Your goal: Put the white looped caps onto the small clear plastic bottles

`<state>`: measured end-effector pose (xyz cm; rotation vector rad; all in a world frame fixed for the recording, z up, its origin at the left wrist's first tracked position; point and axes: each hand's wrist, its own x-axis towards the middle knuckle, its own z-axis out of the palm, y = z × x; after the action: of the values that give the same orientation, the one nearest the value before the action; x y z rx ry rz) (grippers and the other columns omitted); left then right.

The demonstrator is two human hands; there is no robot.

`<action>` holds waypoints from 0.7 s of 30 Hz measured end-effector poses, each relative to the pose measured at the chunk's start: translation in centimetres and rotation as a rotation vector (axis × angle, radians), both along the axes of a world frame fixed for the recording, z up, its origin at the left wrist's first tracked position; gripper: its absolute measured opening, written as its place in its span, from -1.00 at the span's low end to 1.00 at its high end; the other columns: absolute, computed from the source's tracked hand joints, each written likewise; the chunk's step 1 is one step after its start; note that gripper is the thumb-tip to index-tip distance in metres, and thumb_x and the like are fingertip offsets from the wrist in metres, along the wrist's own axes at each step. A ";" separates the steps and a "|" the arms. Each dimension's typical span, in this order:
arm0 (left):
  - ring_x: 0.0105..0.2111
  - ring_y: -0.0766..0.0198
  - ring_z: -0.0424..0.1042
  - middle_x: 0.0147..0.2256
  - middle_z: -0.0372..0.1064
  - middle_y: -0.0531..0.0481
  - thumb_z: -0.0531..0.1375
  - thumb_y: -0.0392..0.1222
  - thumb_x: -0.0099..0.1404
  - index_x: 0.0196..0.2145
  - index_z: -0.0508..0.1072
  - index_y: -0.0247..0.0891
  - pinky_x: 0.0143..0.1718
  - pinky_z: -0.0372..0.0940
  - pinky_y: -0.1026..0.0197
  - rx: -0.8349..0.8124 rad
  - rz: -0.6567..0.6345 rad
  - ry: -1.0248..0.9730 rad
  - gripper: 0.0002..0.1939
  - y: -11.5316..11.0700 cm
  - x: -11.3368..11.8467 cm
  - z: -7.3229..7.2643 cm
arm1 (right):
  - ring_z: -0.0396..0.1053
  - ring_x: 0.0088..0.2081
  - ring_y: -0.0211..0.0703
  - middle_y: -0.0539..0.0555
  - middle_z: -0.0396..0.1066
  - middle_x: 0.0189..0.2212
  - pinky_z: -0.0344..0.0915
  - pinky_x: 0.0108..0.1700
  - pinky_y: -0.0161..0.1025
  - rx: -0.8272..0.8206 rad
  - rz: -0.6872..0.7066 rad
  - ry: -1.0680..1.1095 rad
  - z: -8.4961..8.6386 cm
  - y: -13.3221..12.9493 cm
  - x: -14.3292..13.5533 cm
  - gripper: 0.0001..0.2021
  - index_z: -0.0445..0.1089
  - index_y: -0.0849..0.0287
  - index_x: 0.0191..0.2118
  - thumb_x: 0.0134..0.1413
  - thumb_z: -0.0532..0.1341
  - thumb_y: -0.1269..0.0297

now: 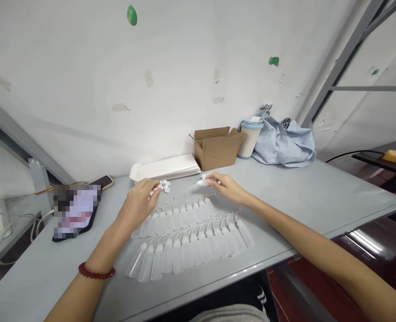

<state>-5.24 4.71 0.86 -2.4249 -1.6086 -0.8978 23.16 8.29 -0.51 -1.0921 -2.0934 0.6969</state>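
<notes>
My left hand (142,199) is at a small heap of white round pieces (165,186), its thumb and fingers curled together at the heap's left edge; whether one piece is between the fingertips cannot be made out. To the right, my right hand (227,187) pinches a small white piece with a thin loop (203,181), slightly blurred. Below both hands, translucent white tubes with thin cord tails lie side by side in two rows: a back row (181,217) partly covered by my left hand, and a longer front row (187,250).
A flat white box (166,168) lies behind the hands, beside an open cardboard box (218,152). A lidded cup (250,138) and a light blue cloth bag (283,143) stand at the back right. On the left are a pixelated phone-like device (79,212) and another phone (103,182).
</notes>
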 end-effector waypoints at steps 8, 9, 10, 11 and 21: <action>-0.18 0.09 0.43 -0.15 0.45 -0.18 -0.04 -0.25 0.24 -0.17 0.42 -0.30 -0.17 0.33 0.06 -0.107 -0.062 0.059 -0.71 2.3 -1.2 -1.9 | 0.36 -0.25 -0.12 0.18 0.42 -0.15 0.24 -0.18 -0.21 0.120 -0.050 -0.201 -2.1 2.6 1.2 -0.79 0.33 0.25 -0.11 0.18 0.07 0.32; -0.15 0.08 0.43 -0.12 0.44 -0.20 -0.04 -0.26 0.24 -0.16 0.41 -0.31 -0.15 0.32 0.05 -0.114 -0.078 0.069 -0.69 2.5 -1.0 -2.3 | 0.36 -0.22 -0.11 0.18 0.41 -0.13 0.24 -0.16 -0.21 0.137 -0.046 -0.225 -2.3 2.7 1.3 -0.80 0.33 0.25 -0.11 0.17 0.08 0.35; -0.13 0.07 0.42 -0.10 0.44 -0.21 -0.05 -0.27 0.24 -0.15 0.42 -0.31 -0.12 0.31 0.04 -0.119 -0.090 0.077 -0.68 2.8 -0.9 -2.6 | 0.36 -0.19 -0.10 0.18 0.41 -0.13 0.24 -0.14 -0.21 0.148 -0.042 -0.253 -2.4 2.8 1.4 -0.80 0.33 0.25 -0.11 0.16 0.10 0.37; -0.11 0.07 0.42 -0.09 0.44 -0.21 -0.05 -0.29 0.23 -0.15 0.42 -0.31 -0.10 0.30 0.03 -0.127 -0.105 0.086 -0.68 3.0 -0.8 -2.9 | 0.36 -0.17 -0.09 0.19 0.40 -0.13 0.23 -0.13 -0.21 0.156 -0.041 -0.286 -2.5 2.9 1.5 -0.80 0.33 0.25 -0.11 0.16 0.10 0.38; -0.11 0.07 0.42 -0.11 0.46 -0.19 -0.05 -0.36 0.22 -0.19 0.45 -0.30 -0.06 0.29 0.01 -0.176 -0.195 0.167 -0.67 3.5 -0.3 -3.4 | 0.32 -0.12 -0.09 0.19 0.34 -0.12 0.19 -0.18 -0.29 0.252 -0.129 -0.580 -2.4 3.0 1.4 -0.80 0.35 0.24 -0.10 0.17 0.13 0.34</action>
<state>-5.50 8.23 -2.50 -2.7317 -1.4696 -0.5788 24.54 11.32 -2.93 -1.3804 -2.4673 0.0394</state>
